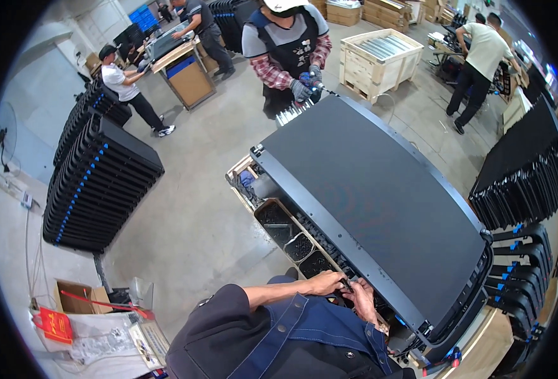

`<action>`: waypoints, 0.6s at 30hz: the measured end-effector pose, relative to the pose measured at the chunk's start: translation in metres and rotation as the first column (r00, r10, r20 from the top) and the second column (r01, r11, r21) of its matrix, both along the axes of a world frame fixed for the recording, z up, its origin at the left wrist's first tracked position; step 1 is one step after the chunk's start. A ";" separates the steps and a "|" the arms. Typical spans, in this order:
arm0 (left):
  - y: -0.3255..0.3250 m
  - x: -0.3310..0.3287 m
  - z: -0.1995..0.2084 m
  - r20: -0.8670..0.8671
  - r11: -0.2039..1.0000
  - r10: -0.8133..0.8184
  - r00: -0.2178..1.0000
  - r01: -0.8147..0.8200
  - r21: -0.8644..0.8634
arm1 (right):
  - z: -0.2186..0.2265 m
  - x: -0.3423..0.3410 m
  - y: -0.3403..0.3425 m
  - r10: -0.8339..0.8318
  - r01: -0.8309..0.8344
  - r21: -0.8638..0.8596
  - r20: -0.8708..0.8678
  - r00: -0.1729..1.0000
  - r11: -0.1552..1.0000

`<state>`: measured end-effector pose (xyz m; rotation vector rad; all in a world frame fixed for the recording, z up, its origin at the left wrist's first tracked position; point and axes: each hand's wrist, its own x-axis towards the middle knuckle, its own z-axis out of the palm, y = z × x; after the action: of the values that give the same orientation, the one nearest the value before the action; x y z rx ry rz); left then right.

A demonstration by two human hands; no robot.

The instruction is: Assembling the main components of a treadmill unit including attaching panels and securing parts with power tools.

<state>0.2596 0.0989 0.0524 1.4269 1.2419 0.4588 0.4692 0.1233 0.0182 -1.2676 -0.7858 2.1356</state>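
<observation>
Beyond the right hand (363,300), dark panel (364,199)

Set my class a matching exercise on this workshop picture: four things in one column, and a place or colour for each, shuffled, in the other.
Things
1. Left hand
2. Large panel
3. Slatted crate
4. Tall stack with blue marks

Places and colours
A. Pale wood, in the upper right part of the picture
B. Close beside the right hand, low in the picture
C. Mostly black, toward the picture's left side
D. Dark grey, with the person in the white cap at its far end

Pairs: 1-B; 2-D; 3-A; 4-C
</observation>
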 end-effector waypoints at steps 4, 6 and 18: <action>-0.001 -0.007 -0.007 -0.161 0.969 0.066 0.985 -0.024 0.247 | 0.000 -0.005 0.005 0.037 -0.039 0.018 0.134 0.990 0.999; -0.001 -0.008 -0.012 -0.225 0.921 0.053 0.973 0.039 0.388 | -0.001 -0.006 0.005 0.101 -0.097 -0.046 0.087 0.991 0.994; 0.011 0.002 0.007 -0.192 0.947 -0.036 0.981 0.095 0.307 | 0.007 -0.005 0.001 0.046 -0.093 -0.255 -0.185 0.982 0.962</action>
<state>0.2612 0.1099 0.0591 1.8113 1.3042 0.5051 0.4638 0.1244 0.0249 -1.1684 -0.4909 2.4340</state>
